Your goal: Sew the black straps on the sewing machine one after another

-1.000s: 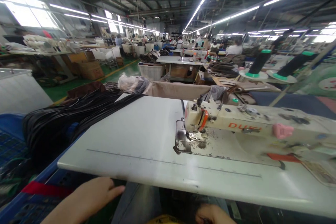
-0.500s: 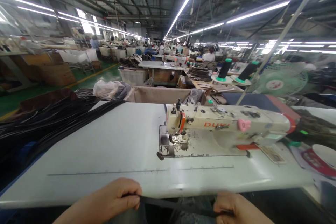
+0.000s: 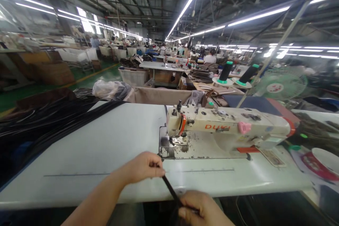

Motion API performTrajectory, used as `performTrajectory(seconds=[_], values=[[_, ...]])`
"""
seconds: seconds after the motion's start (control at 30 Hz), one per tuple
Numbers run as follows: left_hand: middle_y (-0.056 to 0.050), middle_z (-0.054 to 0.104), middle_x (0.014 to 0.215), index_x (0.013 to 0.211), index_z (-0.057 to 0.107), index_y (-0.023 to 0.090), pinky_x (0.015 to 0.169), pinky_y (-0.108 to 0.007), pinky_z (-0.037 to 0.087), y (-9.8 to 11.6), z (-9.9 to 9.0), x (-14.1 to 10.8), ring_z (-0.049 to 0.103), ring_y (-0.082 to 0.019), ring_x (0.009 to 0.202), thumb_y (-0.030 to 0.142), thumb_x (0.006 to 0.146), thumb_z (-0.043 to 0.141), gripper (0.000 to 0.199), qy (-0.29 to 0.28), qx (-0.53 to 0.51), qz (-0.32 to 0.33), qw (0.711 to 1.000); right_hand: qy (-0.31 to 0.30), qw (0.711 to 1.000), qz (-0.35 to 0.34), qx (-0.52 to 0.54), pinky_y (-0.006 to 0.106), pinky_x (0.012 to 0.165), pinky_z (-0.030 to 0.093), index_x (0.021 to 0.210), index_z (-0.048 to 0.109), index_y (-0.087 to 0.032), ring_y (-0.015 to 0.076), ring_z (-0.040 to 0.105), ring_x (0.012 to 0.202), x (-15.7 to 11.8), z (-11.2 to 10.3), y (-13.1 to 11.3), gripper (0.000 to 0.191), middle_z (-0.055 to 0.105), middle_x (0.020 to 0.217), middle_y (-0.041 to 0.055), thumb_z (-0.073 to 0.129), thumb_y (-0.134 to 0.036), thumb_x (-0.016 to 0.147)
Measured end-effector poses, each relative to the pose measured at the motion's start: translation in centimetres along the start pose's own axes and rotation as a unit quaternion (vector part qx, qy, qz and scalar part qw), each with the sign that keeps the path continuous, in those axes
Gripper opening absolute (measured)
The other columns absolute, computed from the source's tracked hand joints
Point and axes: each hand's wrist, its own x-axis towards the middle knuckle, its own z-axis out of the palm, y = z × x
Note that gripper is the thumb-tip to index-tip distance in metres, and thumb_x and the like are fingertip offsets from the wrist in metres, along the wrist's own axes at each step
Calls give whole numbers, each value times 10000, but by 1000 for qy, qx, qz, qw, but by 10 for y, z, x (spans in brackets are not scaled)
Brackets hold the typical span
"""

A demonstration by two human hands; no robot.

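A narrow black strap runs taut between my two hands. My left hand pinches its upper end above the white table, just in front of the sewing machine's base plate. Lower and closer to me, at the table's front edge, my right hand is closed round the strap; the part below it is hidden. Beyond my hands stands the cream sewing machine, its needle area a short way past my left fingers.
Many long black strips lie heaped along the table's left side. Two black thread cones and a green fan stand behind the machine. A fabric-lined bin is behind the table; a white bowl sits at the right.
My left hand has moved right and up over the table with the strap. My right hand has come left, closer to it. The strap has swung from nearly level to a steep slant.
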Motion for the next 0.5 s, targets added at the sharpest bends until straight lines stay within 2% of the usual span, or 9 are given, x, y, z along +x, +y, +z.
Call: performTrajectory(seconds=[0.1,0.13,0.2,0.27,0.3,0.4,0.47,0.5], values=[[5,592,571,679,707,182,625,-272,427,-19,-17,18,555,-160,589,584,927,528,504,151,55,-18,987,59,998,21,25,245,631,454,745,661,-223,172,614,682,13,1,3,391,640,671,-4,494,-474,994],[-11,632,617,682,712,190,688,-292,469,-25,-21,24,600,-181,646,559,933,524,484,194,79,-15,978,85,995,32,36,255,643,473,815,697,-225,181,626,684,17,3,6,380,652,679,1,482,-480,998],[-50,745,895,830,768,213,893,-349,513,-35,-26,39,677,-236,903,443,879,626,276,253,124,12,960,135,989,46,45,281,699,520,1090,740,-227,202,667,731,27,8,10,343,708,751,13,502,-450,983],[-67,717,1211,981,782,239,1084,-391,456,-43,-28,56,624,-271,1181,316,820,689,202,281,153,41,946,172,983,52,43,306,793,555,1368,645,-242,217,716,847,37,13,13,450,768,896,32,516,-392,964],[-72,693,1262,971,782,239,1130,-404,429,-46,-28,65,591,-278,1249,293,829,679,184,289,163,45,942,181,981,51,39,319,853,560,1424,609,-253,223,730,930,41,15,14,489,785,991,44,513,-369,959],[-91,701,1157,840,756,214,1139,-421,433,-54,-31,93,590,-283,1253,273,907,594,185,295,178,41,938,180,982,49,25,361,980,543,1406,632,-250,247,720,1124,53,20,15,478,769,1216,78,486,-346,961],[-109,682,1207,946,753,193,1163,-421,410,-57,-33,112,564,-292,1296,214,883,617,151,293,184,46,937,173,983,58,16,380,992,543,1394,644,-216,266,719,1152,60,20,16,480,756,1260,104,466,-355,970],[-129,659,1267,1026,746,176,1181,-428,389,-58,-34,122,538,-304,1331,188,862,640,195,293,187,49,936,173,983,64,10,388,994,544,1399,641,-200,275,719,1159,63,20,16,489,752,1271,116,456,-359,976]])
